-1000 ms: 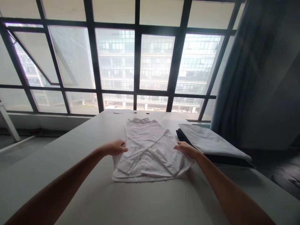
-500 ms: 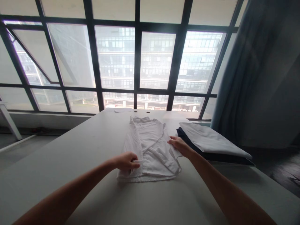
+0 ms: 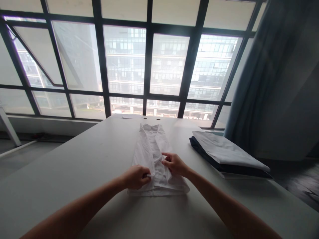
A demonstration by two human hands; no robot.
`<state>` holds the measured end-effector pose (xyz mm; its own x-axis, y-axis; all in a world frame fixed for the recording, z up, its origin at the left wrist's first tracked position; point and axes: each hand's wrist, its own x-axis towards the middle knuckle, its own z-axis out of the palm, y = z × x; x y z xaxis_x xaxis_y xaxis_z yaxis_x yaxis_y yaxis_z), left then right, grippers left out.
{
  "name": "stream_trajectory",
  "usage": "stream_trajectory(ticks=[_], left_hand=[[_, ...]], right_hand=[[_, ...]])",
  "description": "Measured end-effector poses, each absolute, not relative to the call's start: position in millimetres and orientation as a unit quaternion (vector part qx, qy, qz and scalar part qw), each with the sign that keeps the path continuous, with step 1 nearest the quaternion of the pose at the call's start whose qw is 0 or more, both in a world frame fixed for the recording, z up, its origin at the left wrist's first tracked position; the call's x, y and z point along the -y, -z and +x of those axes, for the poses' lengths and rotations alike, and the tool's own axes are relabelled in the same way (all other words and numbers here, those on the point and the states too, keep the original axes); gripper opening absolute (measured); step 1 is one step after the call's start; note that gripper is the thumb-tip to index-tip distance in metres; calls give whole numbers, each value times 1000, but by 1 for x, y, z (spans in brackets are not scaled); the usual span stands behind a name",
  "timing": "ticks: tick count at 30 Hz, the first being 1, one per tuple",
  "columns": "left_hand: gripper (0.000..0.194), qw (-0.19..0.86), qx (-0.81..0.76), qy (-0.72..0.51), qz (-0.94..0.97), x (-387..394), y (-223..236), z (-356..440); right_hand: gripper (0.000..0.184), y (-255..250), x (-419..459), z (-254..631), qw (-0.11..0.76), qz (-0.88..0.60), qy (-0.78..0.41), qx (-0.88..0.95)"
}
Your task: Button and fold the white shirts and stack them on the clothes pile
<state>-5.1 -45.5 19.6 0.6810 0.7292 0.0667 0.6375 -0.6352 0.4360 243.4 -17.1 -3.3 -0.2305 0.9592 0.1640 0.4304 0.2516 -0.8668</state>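
A white garment (image 3: 143, 149), which looks like a shirt, lies on the white table (image 3: 99, 149) with both long sides folded inward. Its narrower end points toward the window, its wider hem toward me. My left hand (image 3: 138, 177) pinches the cloth of the left fold near the hem. Over the right part, my right hand (image 3: 174, 163) has its fingers closed on the edge of the right fold, index finger stretched out. Between the two folds a strip of wrinkled cloth shows down the middle.
At the right table edge lies a stack of folded cloth, white (image 3: 229, 151) on top and dark navy (image 3: 206, 154) below. Two dark round holes sit at the table's far end, near a flat white piece (image 3: 131, 116). A grey curtain (image 3: 251, 99) hangs at right.
My right hand has moved left, bringing the garment's right side over toward the middle. The garment now looks narrower. My left hand keeps hold of the left fold.
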Motion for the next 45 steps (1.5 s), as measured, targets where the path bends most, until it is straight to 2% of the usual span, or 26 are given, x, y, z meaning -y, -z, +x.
stream_trajectory(ticks=[2, 5, 7, 9, 11, 12, 15, 18, 22, 26, 29, 32, 34, 36, 38, 40, 42, 45], left_hand=[[17, 186, -379, -124, 898, 47, -19, -5], [18, 182, -373, -132, 900, 47, -17, -6], [27, 192, -355, -133, 905, 42, -15, -8], [45, 196, -325, -152, 913, 31, -10, -12], [55, 157, -311, -192, 918, 17, -4, -17], [54, 123, -316, -205, 918, 10, 0, -19], [63, 50, -349, -146, 924, -5, 10, -23], [72, 65, -333, -47, 940, -2, 10, -23], [71, 102, -272, -49, 956, 18, -9, -24], [42, 182, -229, -132, 947, 21, -16, -30], [46, 115, -298, -183, 930, 11, 0, -32], [68, 72, -367, -130, 918, 4, 11, -31], [71, 91, -361, -87, 924, 6, 9, -31], [61, 119, -325, -83, 935, 8, 2, -30], [41, 161, -292, -113, 936, 5, -3, -30], [37, 173, -295, -174, 923, -7, 0, -29], [40, 132, -340, -217, 905, -27, 9, -29], [59, 79, -425, -169, 886, -65, 24, -27]], right_hand=[[65, 1, 20, 242, 365, -481, -377, 703], [55, 0, 23, 240, 287, -457, -414, 733], [45, 0, 22, 243, 283, -472, -340, 763], [42, 0, 19, 252, 308, -491, -193, 792], [52, 2, 16, 262, 280, -502, -87, 814], [60, 5, 14, 267, 242, -509, -71, 823], [80, 12, 13, 272, 129, -527, -98, 834], [85, 12, 18, 268, 90, -514, -112, 846], [82, -7, 36, 262, 86, -466, -85, 876], [46, -20, 51, 254, 125, -422, -74, 895], [32, -14, 53, 246, 174, -400, -36, 899], [33, -8, 50, 240, 188, -383, -14, 904], [30, -8, 51, 237, 181, -389, -33, 903], [30, -10, 54, 234, 185, -385, -57, 902], [31, -10, 61, 226, 203, -350, -68, 912], [41, -7, 67, 217, 217, -298, -66, 927], [59, -3, 74, 207, 207, -261, -72, 940], [69, 0, 81, 200, 171, -248, -102, 948]])
